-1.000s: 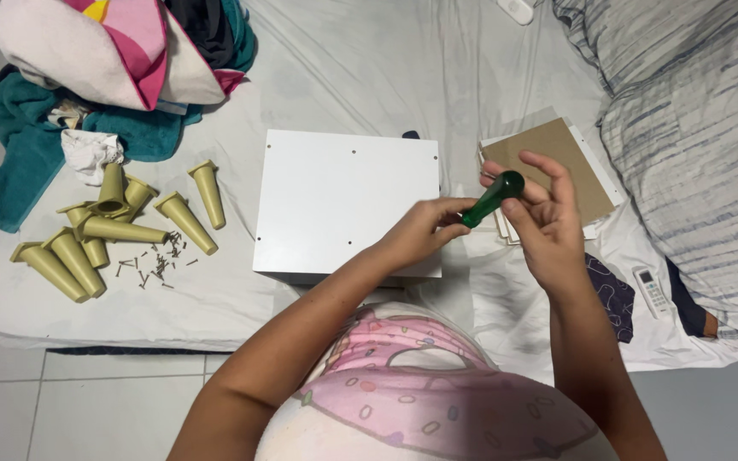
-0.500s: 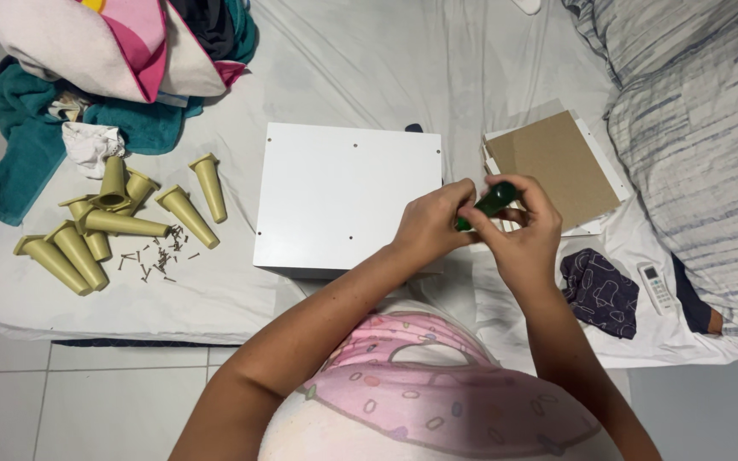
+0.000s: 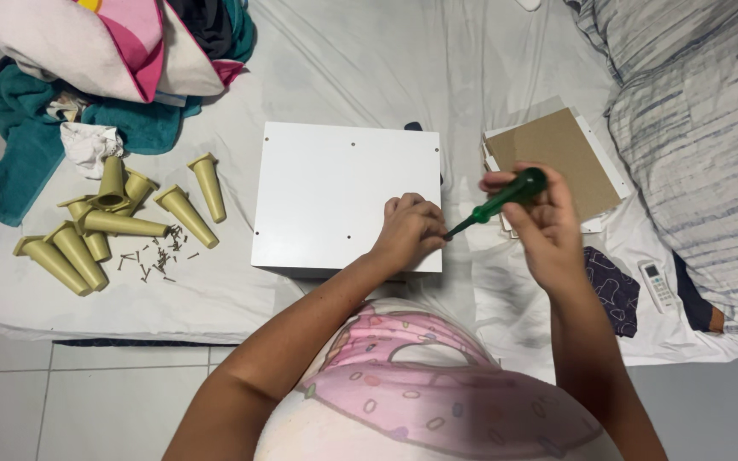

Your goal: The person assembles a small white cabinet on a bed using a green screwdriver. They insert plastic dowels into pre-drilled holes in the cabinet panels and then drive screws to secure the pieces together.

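Bed, white sheet point(image 3: 343, 68). On it: white panel point(image 3: 335, 192), olive cone legs point(image 3: 104, 222), loose screws point(image 3: 154, 256), clothes heap point(image 3: 104, 60), cardboard sheets point(image 3: 561, 158), remote point(image 3: 659, 284), striped pillow point(image 3: 694, 128).

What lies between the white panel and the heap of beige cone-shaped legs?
Only bare white sheet; the white panel and beige legs stand apart, small screws beside the legs, per the head view.
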